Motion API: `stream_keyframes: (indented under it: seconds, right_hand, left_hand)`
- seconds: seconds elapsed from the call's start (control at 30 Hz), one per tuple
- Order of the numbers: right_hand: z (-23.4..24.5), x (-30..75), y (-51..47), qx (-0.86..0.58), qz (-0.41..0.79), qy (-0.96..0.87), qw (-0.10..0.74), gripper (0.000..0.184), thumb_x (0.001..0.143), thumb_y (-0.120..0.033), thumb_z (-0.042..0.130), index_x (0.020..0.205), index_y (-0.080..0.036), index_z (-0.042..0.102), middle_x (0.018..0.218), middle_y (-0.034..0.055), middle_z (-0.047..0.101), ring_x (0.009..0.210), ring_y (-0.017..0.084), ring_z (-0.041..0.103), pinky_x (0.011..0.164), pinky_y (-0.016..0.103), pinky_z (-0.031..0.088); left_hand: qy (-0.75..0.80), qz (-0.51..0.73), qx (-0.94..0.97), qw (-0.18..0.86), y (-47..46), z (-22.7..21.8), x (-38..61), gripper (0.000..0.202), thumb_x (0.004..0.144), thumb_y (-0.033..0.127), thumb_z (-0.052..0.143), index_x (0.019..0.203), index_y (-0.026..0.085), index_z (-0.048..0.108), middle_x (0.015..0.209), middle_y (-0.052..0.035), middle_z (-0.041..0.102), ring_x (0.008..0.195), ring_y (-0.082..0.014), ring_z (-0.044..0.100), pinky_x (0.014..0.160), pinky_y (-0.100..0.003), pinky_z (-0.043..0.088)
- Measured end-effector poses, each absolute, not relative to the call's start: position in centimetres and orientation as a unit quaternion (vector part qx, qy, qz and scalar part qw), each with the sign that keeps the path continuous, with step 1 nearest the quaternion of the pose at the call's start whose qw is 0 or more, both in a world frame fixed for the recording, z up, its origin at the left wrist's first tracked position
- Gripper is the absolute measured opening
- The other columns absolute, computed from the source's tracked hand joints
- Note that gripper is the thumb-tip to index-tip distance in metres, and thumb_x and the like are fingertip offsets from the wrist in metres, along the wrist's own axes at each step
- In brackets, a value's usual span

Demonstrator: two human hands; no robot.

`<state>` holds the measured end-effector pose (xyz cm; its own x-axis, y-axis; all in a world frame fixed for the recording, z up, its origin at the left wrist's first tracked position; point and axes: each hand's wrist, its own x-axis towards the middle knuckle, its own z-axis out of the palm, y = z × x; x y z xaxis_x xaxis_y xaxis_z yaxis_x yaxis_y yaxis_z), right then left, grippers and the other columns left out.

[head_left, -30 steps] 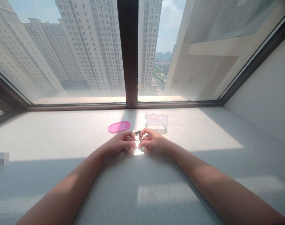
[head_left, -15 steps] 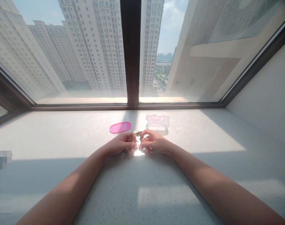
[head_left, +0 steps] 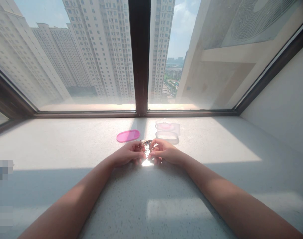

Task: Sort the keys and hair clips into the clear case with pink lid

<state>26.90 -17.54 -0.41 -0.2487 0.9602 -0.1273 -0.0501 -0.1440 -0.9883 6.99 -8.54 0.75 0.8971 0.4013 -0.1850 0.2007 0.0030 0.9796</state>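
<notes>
A bunch of shiny metal rings [head_left: 147, 142], gold and silver in tone, hangs between my two hands just above the sill. My left hand [head_left: 131, 153] pinches its left side between thumb and fingers. On the opposite side, my right hand [head_left: 163, 151] grips it the same way. Fingers cover much of the bunch, and it is too small to tell how the rings link. Beyond my left hand lies a flat pink oval lid [head_left: 128, 136]. A clear plastic box [head_left: 175, 128] with a pinkish tint stands behind my right hand.
The pale speckled sill [head_left: 146, 196] carries bright sun patches and shadow bands. A dark window frame [head_left: 141, 59] runs along its back, with tall buildings outside. A white wall [head_left: 285, 99] closes the right side. Something pixelated [head_left: 0, 172] shows at the left edge.
My hands stay in almost the same place with the metal rings between them. The rings have shifted slightly in my fingers. The lid and box have not moved.
</notes>
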Motion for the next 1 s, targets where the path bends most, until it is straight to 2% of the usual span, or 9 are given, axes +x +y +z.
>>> stream_keyframes:
  seconds: [0.6, 1.0]
  right_hand:
    - [0.24, 26.65, -17.75, -0.468, 0.605, -0.497, 0.409, 0.033, 0.072, -0.03, 0.07, 0.089, -0.019, 0.044, 0.064, 0.0012, 0.069, 0.045, 0.014, 0.062, 0.042, 0.02, 0.043]
    - [0.25, 26.64, -17.77, -0.47, 0.609, -0.494, 0.405, 0.032, 0.074, -0.033, 0.069, 0.089, -0.02, 0.044, 0.069, 0.0021, 0.069, 0.048, 0.013, 0.062, 0.04, 0.019, 0.042]
  left_hand:
    - [0.198, 0.082, 0.676, 0.705, -8.48, 0.58, 7.01, 0.023, 0.075, 0.028, 0.07, 0.089, 0.014, 0.058, 0.084, -0.0066, 0.067, 0.063, -0.012, 0.062, 0.054, -0.021, 0.047]
    - [0.203, 0.083, 0.672, 0.708, -8.5, 0.47, 7.0, 0.023, 0.074, 0.028, 0.071, 0.087, 0.013, 0.059, 0.084, -0.007, 0.068, 0.063, -0.0124, 0.062, 0.054, -0.021, 0.046]
